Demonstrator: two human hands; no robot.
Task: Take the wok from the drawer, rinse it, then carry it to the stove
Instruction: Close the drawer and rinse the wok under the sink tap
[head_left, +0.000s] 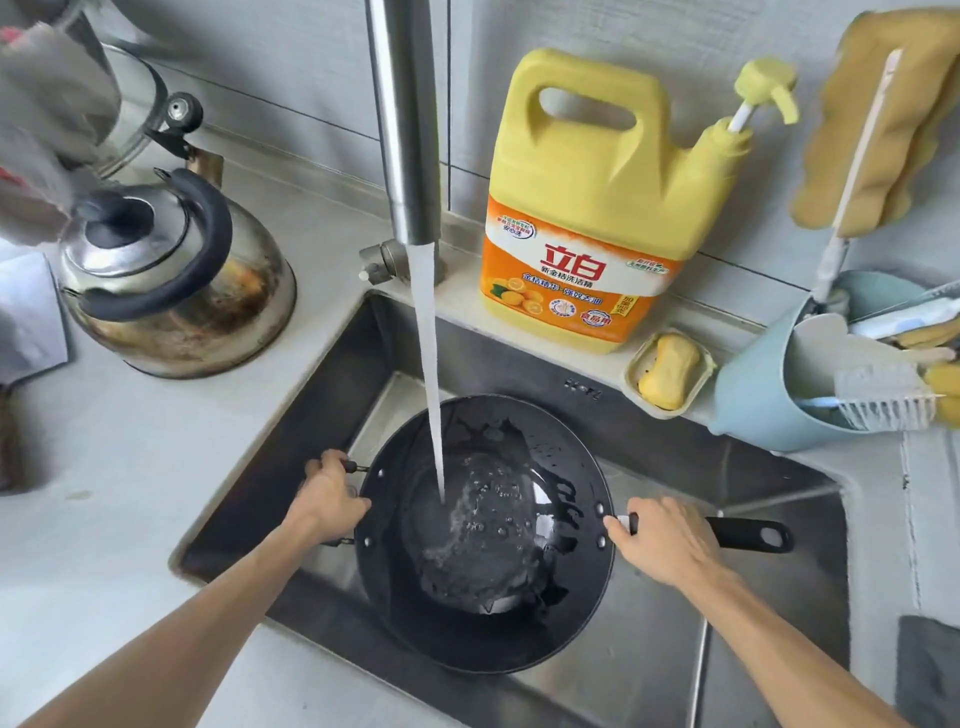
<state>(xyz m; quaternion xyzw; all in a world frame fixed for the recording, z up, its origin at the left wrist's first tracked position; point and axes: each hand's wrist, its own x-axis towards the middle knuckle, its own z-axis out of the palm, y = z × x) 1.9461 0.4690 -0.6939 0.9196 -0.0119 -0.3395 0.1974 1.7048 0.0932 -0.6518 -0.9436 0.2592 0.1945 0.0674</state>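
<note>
We are mid-rinse — the wok (488, 535) sits in the sink (753, 478) under the tap's stream; left hand (330, 501) curls round its loop handle, right hand (670, 540) wraps the long handle; next, we judge — tip out, lift level.

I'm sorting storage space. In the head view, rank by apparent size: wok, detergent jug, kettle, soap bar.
1. wok
2. detergent jug
3. kettle
4. soap bar
The wok sits nearest the camera, so its lead over the jug is unsure.

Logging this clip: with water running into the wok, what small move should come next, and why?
Probably tilt and swirl the wok. The left hand grips the loop handle, the right hand the long one; the faucet stream has pooled water only at the centre, leaving the walls mostly unrinsed.
</note>
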